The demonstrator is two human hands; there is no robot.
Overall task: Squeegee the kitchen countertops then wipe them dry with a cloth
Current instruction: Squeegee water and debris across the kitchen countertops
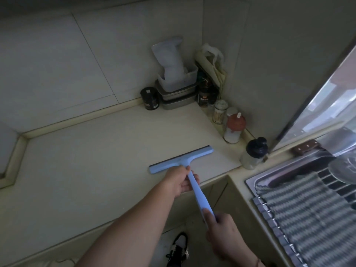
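We find the squeegee [172, 162] blade-down on the counter [81, 170]. Left hand [178, 181] grips its neck, right hand [221, 231] its handle end. Judged light, stiff plastic; this grip suits.

The scene is dim and greyish, with grain and soft detail throughout. Daylight enters from the window [327, 105], far right of the fingers [189, 183], its pane washed out by glare. The counter [86, 160] left of the fingers darkens toward the frame edge. Wide-angle distortion bends wall lines at the borders.
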